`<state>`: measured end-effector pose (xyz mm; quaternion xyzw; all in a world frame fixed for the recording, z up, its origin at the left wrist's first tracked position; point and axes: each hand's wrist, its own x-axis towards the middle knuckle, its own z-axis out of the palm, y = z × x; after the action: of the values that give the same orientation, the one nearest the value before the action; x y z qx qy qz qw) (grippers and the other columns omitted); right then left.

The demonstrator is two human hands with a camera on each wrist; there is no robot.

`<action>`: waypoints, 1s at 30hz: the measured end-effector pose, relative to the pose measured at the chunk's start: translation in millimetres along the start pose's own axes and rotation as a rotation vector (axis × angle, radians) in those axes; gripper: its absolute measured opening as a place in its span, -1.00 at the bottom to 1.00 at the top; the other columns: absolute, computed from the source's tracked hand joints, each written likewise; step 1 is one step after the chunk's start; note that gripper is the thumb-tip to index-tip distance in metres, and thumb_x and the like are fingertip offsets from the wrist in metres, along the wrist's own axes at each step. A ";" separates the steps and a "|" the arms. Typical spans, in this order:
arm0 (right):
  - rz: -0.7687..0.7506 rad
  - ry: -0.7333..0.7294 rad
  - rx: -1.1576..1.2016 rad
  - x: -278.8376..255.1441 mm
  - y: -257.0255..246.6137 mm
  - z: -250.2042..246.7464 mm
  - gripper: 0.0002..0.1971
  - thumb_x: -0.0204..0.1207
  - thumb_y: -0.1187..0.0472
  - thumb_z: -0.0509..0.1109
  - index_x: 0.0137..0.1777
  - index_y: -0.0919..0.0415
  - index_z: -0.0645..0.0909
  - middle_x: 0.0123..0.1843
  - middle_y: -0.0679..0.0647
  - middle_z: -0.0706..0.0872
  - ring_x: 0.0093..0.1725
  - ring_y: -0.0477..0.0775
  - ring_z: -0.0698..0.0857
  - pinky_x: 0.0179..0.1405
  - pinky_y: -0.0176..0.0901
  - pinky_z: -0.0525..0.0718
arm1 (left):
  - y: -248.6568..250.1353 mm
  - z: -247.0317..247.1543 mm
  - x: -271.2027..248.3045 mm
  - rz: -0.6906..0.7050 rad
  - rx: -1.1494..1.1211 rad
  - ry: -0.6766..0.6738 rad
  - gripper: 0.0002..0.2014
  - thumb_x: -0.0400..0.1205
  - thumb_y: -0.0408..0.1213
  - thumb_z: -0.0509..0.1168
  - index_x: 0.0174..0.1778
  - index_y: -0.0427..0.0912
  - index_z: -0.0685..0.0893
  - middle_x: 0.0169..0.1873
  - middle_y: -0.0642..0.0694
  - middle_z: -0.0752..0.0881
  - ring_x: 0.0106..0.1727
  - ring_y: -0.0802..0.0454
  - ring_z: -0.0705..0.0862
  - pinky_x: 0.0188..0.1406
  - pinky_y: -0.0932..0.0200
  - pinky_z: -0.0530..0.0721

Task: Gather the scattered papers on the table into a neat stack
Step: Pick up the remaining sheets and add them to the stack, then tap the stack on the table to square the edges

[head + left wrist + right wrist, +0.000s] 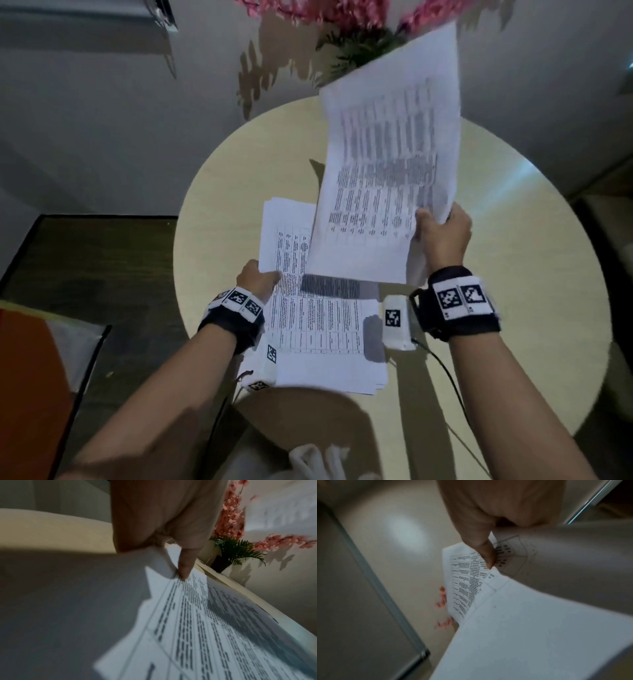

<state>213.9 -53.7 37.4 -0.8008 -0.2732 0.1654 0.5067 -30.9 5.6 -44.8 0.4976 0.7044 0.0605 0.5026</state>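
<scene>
Printed white papers lie in a loose stack [322, 329] on the near side of the round cream table [507, 274]. My left hand [258, 279] pinches the stack's left edge, thumb on top; in the left wrist view the thumb [185, 566] presses the stack [214, 635]. My right hand [442, 233] grips the lower right corner of a raised bundle of printed sheets [387, 171], which stands up off the table over the stack's far part. In the right wrist view the thumb [486, 553] pinches those sheets [522, 615].
A potted plant with pink flowers [346, 24] stands at the table's far edge against the wall. A white tagged block [395, 322] sits beside the stack by my right wrist, with a cable trailing off. Dark floor lies to the left.
</scene>
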 end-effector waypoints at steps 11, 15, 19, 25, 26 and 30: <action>0.321 -0.368 -0.348 -113.9 81.8 19.3 -0.66 0.59 0.34 0.24 0.33 0.32 0.33 0.19 0.35 0.66 0.16 0.36 0.64 0.32 0.18 0.52 | 2.6 28.6 -10.9 0.022 -0.055 -0.091 -0.41 0.63 -0.24 0.23 0.55 -0.30 0.17 0.35 -0.29 0.49 0.16 -0.22 0.56 0.00 -0.01 0.61; 0.350 -0.308 -0.371 -107.5 84.2 12.0 -0.48 0.51 0.34 0.32 0.45 0.31 0.24 0.43 0.27 0.48 0.40 0.33 0.45 0.46 0.22 0.34 | 18.5 31.9 -25.1 0.300 0.064 -0.119 -0.67 0.61 -0.49 0.11 0.29 -0.20 0.35 -0.06 -0.21 0.48 -0.21 -0.09 0.51 -0.34 0.15 0.53; 0.499 -0.273 -0.052 -59.1 75.7 -10.7 -0.46 0.46 0.28 0.38 0.42 0.34 0.32 0.29 0.26 0.51 0.21 0.13 0.61 0.15 -0.06 0.60 | 49.2 16.6 -52.8 0.474 -0.068 -0.184 -0.90 0.65 -0.48 0.13 0.03 -0.26 0.38 -0.28 -0.15 0.38 -0.37 0.02 0.33 -0.45 0.22 0.29; 0.140 -0.268 0.420 -15.1 -2.0 -49.9 -0.81 0.51 0.60 0.14 0.00 0.44 0.53 -0.25 0.08 0.61 -0.46 -0.23 0.63 -0.44 -0.47 0.62 | 104.7 3.1 -90.1 0.645 -0.247 0.013 -0.63 0.63 -0.48 0.17 0.36 -0.18 0.45 -0.28 -0.04 0.51 -0.35 0.06 0.51 -0.23 0.09 0.56; 0.004 -0.213 0.400 -10.3 -15.5 -56.2 -0.82 0.50 0.57 0.16 -0.03 0.35 0.49 -0.24 0.08 0.59 -0.38 -0.16 0.59 -0.36 -0.42 0.60 | 115.6 1.9 -98.7 0.698 -0.297 0.056 -0.67 0.63 -0.48 0.18 0.30 -0.15 0.48 -0.26 0.00 0.54 -0.32 0.15 0.54 -0.25 0.20 0.61; -0.319 -0.082 0.385 0.8 -41.6 -78.9 -0.82 0.48 0.45 0.17 -0.12 0.14 0.38 -0.19 -0.01 0.53 -0.22 -0.07 0.50 -0.14 -0.27 0.51 | 139.7 4.8 -122.5 0.855 -0.484 0.190 -0.80 0.61 -0.43 0.26 -0.17 0.01 0.51 -0.28 0.18 0.56 -0.34 0.52 0.62 -0.27 0.60 0.56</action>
<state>246.0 -96.1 109.0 -0.6289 -0.3799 0.1644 0.6581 62.2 -20.2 114.0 0.6033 0.4457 0.4679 0.4674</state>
